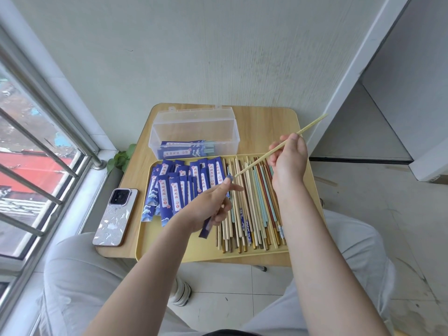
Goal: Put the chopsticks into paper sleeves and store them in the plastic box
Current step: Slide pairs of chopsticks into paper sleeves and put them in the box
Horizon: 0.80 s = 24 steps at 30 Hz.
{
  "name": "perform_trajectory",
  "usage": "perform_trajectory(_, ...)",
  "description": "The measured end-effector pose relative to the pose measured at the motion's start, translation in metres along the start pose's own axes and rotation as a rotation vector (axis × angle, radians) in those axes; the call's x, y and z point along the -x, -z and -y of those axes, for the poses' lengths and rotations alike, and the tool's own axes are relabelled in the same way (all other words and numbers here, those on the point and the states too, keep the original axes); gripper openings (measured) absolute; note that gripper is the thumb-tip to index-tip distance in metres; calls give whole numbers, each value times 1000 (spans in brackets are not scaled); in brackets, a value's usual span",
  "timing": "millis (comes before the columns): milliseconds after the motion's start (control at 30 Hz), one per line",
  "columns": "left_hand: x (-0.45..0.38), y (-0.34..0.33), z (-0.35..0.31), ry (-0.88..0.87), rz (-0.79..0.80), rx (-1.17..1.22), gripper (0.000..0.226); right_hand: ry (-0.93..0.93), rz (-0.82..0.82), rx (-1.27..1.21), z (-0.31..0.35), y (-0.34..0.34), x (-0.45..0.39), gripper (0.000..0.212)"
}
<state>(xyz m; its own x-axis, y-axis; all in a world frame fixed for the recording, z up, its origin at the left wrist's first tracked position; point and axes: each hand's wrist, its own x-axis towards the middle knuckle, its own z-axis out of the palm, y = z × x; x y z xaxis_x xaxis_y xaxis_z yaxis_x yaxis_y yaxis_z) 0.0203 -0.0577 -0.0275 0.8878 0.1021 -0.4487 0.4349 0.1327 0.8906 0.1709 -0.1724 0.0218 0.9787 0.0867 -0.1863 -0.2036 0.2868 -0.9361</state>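
Looks like a home balcony corner to me: barred window (36, 151), tiled floor (388, 238), small table (266, 122), phone (116, 217) lying on it.

Blue wave-patterned sleeves (179, 187), yellow tray (155, 238), clear box (194, 127).

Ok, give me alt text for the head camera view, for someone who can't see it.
A person's right hand aims pale chopsticks at the mouth of a blue paper sleeve gripped by the left hand. Below lies a yellow tray of loose chopsticks and empty sleeves, with a clear plastic box behind.
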Motion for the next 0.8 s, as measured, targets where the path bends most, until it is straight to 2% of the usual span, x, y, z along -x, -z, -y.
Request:
perform_trajectory(100,2,-2,-3,12,22,57,56,21,3,29,-1,1,0,33)
perform_trajectory(367,-3,-2,-3,-11,17,-11,77,21,20,52,-4,0,0,32)
perform_trajectory(533,-1,0,-2,-13,62,-77,76,31,41,72,-5,2,-1,33)
perform_trajectory(667,-3,-4,-4,-19,59,-75,74,5,184,170,-9,0,6,33)
perform_trajectory(733,-5,-7,-4,-29,-13,-59,73,-25,315,316,-15,-2,11,33)
perform_trajectory(800,-6,-10,-6,-67,-148,-31,67,-69,471,505,-22,-4,15,26)
